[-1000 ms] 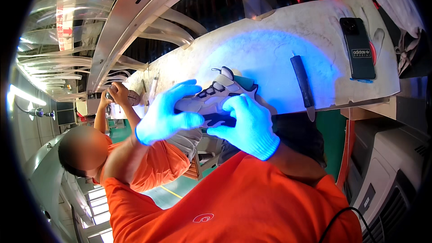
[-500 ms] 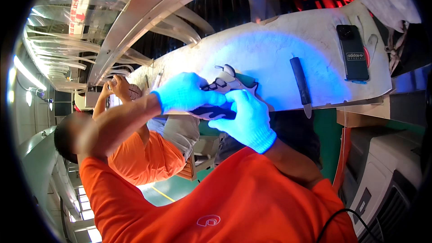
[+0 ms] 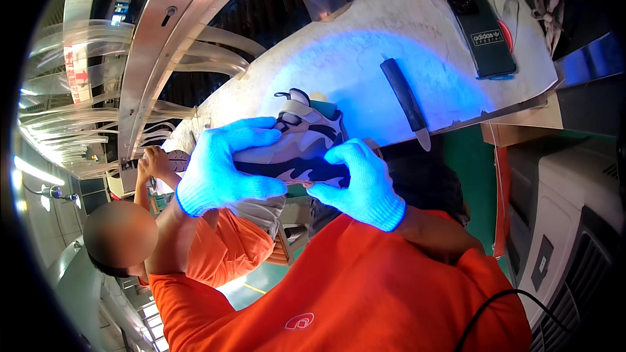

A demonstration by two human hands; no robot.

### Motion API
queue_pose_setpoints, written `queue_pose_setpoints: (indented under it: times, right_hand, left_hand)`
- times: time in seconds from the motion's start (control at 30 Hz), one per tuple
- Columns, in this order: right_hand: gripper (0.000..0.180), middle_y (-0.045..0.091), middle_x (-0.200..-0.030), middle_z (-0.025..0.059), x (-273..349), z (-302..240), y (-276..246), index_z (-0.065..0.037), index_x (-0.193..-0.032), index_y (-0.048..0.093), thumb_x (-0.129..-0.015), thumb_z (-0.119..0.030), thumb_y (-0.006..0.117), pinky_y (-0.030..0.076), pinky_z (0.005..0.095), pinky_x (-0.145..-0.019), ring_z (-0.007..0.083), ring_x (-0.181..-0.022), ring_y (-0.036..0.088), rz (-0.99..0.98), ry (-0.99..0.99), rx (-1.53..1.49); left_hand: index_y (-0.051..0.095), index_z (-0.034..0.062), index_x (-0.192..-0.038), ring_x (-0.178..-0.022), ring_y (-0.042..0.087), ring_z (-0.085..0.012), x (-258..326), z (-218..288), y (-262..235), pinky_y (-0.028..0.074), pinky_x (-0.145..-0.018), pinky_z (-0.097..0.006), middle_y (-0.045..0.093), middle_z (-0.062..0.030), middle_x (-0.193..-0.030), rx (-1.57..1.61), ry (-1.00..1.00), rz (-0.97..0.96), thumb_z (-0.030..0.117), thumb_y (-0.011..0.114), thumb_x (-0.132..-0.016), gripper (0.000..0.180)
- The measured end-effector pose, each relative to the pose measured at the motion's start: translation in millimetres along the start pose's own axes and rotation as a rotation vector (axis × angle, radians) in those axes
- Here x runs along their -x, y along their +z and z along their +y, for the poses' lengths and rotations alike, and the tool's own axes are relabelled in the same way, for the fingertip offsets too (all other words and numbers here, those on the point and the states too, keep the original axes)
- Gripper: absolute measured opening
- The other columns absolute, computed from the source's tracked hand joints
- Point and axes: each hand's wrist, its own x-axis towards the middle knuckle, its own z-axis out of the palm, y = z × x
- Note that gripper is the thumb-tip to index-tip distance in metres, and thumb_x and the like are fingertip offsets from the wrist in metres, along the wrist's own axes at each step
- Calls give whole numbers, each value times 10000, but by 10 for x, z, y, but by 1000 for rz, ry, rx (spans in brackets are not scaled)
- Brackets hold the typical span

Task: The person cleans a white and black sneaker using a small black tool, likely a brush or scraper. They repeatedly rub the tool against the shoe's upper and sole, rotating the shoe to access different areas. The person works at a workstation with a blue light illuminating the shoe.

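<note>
A: What was farthest left?
B: A co-worker's bare hands (image 3: 160, 161), well left of the wearer's left hand (image 3: 228, 166), gloved in bright blue knit.

A: What did that left hand do?
B: Its fingers wrapped the toe end of a grey, white and black lace-up sports shoe (image 3: 297, 146), thumb along the sole's edge, probably to steady the front.

A: So the shoe sat between both sets of fingers?
B: Yes, toe left, heel right, its side turned toward the wearer, perhaps for a clear view. Whether the pale, scuffed worktable (image 3: 417, 19) bore any weight, I couldn't tell.

A: And the right hand (image 3: 365, 186)?
B: Likewise gloved, it gripped the heel end, thumb low by the sole, seemingly to balance the left. Past its fingertips a teal piece (image 3: 324, 109) showed at the collar.

A: Farther right?
B: A slim black-handled knife (image 3: 405, 98) lay near the right fingers, blade jutting past the near edge, perhaps placed for reach. A dark rectangular phone (image 3: 482, 34) lay well beyond them, seemingly out of the way.

A: Textures?
B: Ribbed glove cuffs, a layered upper, a wavy black-and-white sidewall, a rounded blade tip.
</note>
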Motion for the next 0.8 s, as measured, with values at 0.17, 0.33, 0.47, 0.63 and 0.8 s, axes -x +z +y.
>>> queue_pose_setpoints:
  times: [0.17,0.33,0.47,0.63,0.8]
  right_hand:
    - [527,661,-1069,144,-28,44,106,-57,-1113,662,-765,-224,1021,589,440,-791,333,-941,716,-1,59,-126]
    - [543,664,-1071,133,-99,41,156,-64,-1118,653,-745,-192,1026,586,442,-779,326,-934,714,21,41,-90]
    - [587,679,-1103,119,-165,33,133,-46,-1161,676,-739,-170,1065,655,367,-773,250,-932,765,18,17,-46]
    - [635,681,-1138,121,-246,-24,119,-54,-1202,659,-734,-186,1068,655,386,-845,261,-971,761,-44,121,-60]
    - [661,670,-1147,123,-332,-12,214,-69,-1213,649,-721,-205,1069,653,389,-855,273,-995,756,-91,101,8]
  left_hand:
    - [814,-17,-1277,-1262,767,-340,-19,-38,-51,595,-1096,-433,742,-246,-1437,14,26,-61,326,1101,-631,785]
    - [828,0,-1234,-1270,758,-367,-67,-183,-127,587,-1107,-455,745,-244,-1423,-2,77,-105,349,1084,-633,741]
    - [827,-4,-1214,-1267,757,-384,-59,-230,-122,588,-1101,-461,746,-244,-1415,18,89,-93,359,1077,-632,730]
    - [774,-13,-1359,-1285,746,-399,-59,-331,-151,570,-1123,-473,737,-251,-1432,11,182,-121,417,1060,-680,853]
    - [556,-68,-1603,-1322,728,-375,-67,-452,-154,521,-1171,-434,752,-273,-1392,198,-212,-135,526,961,-821,1063]
